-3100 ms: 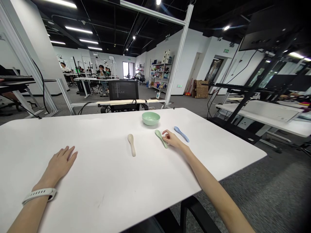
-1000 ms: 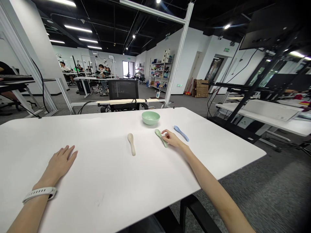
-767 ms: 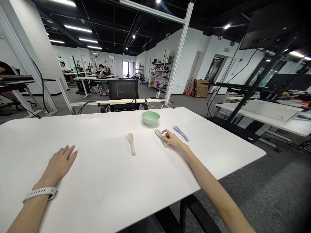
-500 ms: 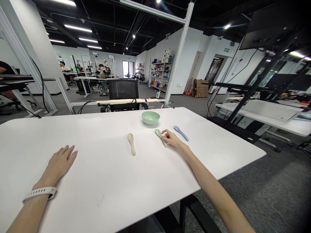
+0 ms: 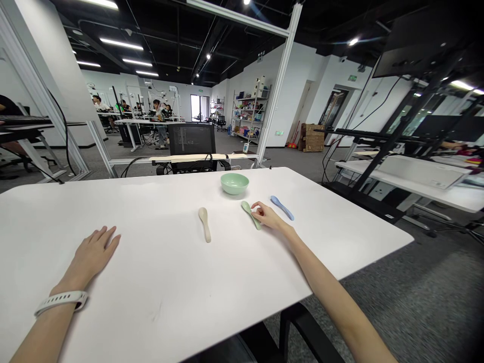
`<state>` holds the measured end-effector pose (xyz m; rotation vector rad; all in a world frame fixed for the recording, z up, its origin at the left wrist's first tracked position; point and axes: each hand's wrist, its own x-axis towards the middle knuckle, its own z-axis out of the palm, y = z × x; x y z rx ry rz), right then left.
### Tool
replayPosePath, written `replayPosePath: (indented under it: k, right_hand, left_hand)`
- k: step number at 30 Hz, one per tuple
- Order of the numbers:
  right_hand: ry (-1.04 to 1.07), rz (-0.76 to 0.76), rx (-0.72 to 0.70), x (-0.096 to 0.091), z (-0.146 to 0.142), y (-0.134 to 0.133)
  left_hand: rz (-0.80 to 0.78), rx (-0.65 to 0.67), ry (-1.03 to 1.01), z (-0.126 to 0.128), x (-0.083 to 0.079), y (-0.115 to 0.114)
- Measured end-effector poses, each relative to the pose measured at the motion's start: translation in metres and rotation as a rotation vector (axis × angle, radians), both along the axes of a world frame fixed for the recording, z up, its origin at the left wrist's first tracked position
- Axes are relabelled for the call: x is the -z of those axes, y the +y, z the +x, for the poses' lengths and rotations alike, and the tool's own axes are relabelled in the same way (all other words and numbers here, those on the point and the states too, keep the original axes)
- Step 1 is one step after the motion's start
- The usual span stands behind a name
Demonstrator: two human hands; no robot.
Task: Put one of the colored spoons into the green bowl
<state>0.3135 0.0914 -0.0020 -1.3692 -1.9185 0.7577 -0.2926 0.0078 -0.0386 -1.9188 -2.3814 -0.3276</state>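
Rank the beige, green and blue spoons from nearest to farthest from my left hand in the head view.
1. Beige spoon: right of your left hand.
2. Green spoon: farther right, by your right hand.
3. Blue spoon: rightmost, past the green one.

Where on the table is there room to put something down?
The white table has a wide bare patch between the left hand and the beige spoon, and another from that spoon to the near edge. It's crowded around the right hand, with the green spoon, blue spoon and green bowl close by.
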Motion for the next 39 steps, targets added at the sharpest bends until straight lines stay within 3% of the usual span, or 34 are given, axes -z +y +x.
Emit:
replayPosePath:
  k: [8,13,17,23,39]
  right_hand:
    - [0.003,0.019,0.010,-0.001,-0.001,0.000]
    - [-0.058,0.221,0.137,0.006,0.007,0.011]
    - [-0.239,0.380,0.271,0.015,0.018,0.021]
    - [-0.458,0.273,0.216,0.030,0.028,0.031]
    - [-0.407,0.263,0.178,0.035,0.030,0.035]
  left_hand:
    - [0.050,0.019,0.005,-0.006,0.006,0.002]
    - [0.078,0.041,0.003,-0.009,0.009,0.004]
    - [0.060,0.027,-0.001,-0.009,0.010,0.005]
    - [0.070,0.025,0.006,-0.011,0.012,0.005]
    - [0.016,0.016,-0.013,-0.008,0.008,0.005]
